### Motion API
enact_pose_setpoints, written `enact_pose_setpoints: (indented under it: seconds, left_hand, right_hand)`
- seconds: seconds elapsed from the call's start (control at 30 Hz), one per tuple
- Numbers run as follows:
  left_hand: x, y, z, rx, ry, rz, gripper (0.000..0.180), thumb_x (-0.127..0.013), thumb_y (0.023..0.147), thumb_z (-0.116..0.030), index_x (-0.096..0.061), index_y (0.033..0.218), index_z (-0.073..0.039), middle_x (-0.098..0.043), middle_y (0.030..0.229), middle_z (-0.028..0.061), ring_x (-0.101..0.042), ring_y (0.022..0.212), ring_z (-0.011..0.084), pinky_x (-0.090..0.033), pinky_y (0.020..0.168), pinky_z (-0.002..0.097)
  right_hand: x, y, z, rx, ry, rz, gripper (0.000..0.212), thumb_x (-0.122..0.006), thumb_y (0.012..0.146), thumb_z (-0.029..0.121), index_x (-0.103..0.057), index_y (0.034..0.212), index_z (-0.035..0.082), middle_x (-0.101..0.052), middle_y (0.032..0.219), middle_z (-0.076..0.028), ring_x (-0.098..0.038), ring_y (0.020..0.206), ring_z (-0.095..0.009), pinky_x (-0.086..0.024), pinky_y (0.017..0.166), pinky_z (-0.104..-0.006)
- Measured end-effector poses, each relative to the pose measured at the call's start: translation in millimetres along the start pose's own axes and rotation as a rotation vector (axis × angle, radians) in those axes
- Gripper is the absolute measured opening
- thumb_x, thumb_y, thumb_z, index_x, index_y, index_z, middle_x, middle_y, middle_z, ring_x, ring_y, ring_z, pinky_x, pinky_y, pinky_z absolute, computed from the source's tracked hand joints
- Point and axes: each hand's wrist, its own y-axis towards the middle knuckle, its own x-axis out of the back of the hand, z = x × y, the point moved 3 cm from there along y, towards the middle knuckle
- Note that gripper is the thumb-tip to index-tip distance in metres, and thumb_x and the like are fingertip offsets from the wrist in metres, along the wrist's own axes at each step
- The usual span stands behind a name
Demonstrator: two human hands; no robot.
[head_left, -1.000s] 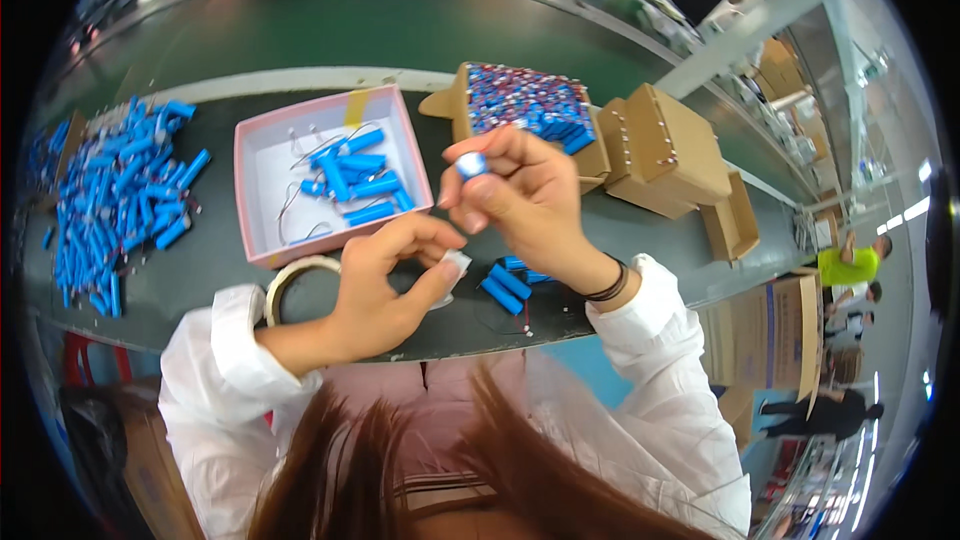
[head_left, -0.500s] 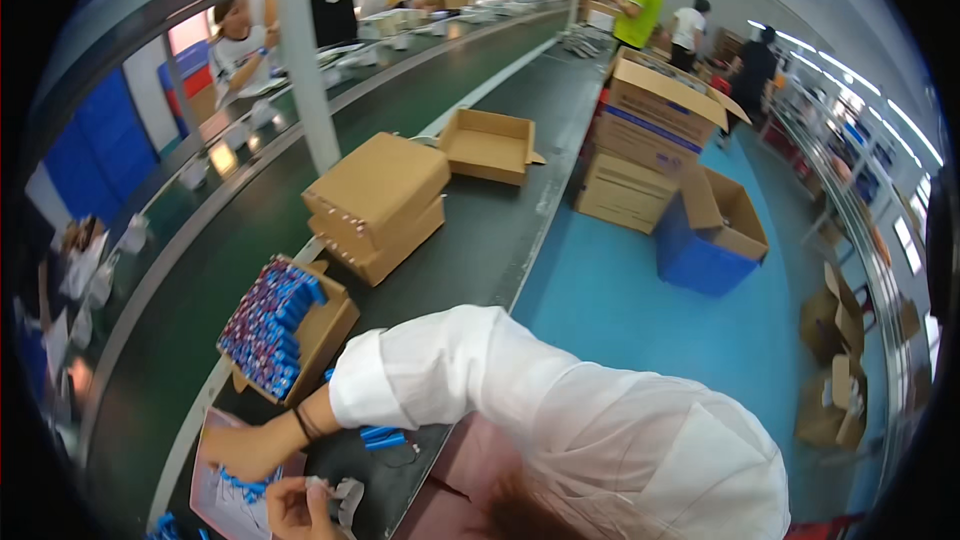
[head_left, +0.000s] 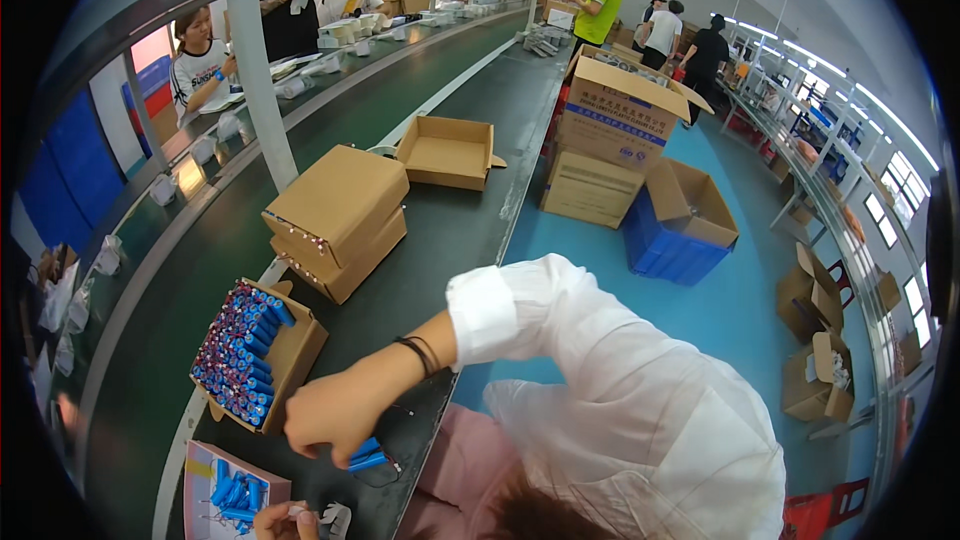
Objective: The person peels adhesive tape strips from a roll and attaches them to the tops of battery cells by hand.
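Hanging half-curled, right hand (head_left: 335, 412) has blue cylinders (head_left: 368, 458) at five o'clock, hold unclear; left hand (head_left: 284, 522) pinches thin white strip (head_left: 338, 517).

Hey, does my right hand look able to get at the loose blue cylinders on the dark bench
Probably yes: your right hand is close beside the blue cylinders on the bench, and nothing visible stands between them. Whether it already holds something is hidden, though.

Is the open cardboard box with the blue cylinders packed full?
No: the blue cylinders fill only part of the cardboard box, leaving bare cardboard showing along its right side.
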Motion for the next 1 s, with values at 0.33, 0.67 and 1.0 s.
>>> enact_pose_setpoints:
  seconds: [0.33, 0.67, 1.0]
  left_hand:
    - [-6.9, 0.5, -2.7, -0.027, 0.065, -0.053, 0.039, -0.062, 0.077, -0.005, -0.045, 0.112, 0.000, -0.057, 0.085, 0.0091, -0.053, 0.072, 0.0143, -0.044, 0.065, 0.0249]
    - [-9.3, 10.6, 3.1, -0.037, 0.093, 0.105, 0.043, -0.063, 0.069, 0.005, -0.048, 0.109, -0.001, -0.052, 0.108, 0.0099, -0.054, 0.092, 0.0157, -0.044, 0.077, 0.0256]
    - [-9.7, 6.0, -1.8, -0.221, 0.025, 0.145, 0.050, -0.064, 0.065, 0.009, -0.049, 0.112, 0.000, -0.053, 0.099, 0.0091, -0.053, 0.066, 0.0062, -0.043, 0.066, 0.0195]
  right_hand:
    - [-36.9, -36.2, 0.3, -0.033, -0.186, -0.193, 0.035, -0.072, 0.058, 0.030, -0.062, 0.081, 0.006, -0.055, 0.080, -0.013, -0.051, 0.084, -0.031, -0.044, 0.068, -0.0383]
    - [-14.1, -41.6, -5.1, -0.059, 0.050, -0.356, 0.022, -0.064, 0.068, 0.016, -0.059, 0.086, 0.002, -0.058, 0.086, -0.014, -0.055, 0.082, -0.031, -0.044, 0.074, -0.0369]
    - [-5.3, 4.5, 29.7, -0.122, 0.441, -0.318, 0.021, -0.068, 0.067, 0.005, -0.059, 0.086, -0.002, -0.059, 0.080, -0.006, -0.053, 0.069, -0.010, -0.042, 0.062, -0.0208]
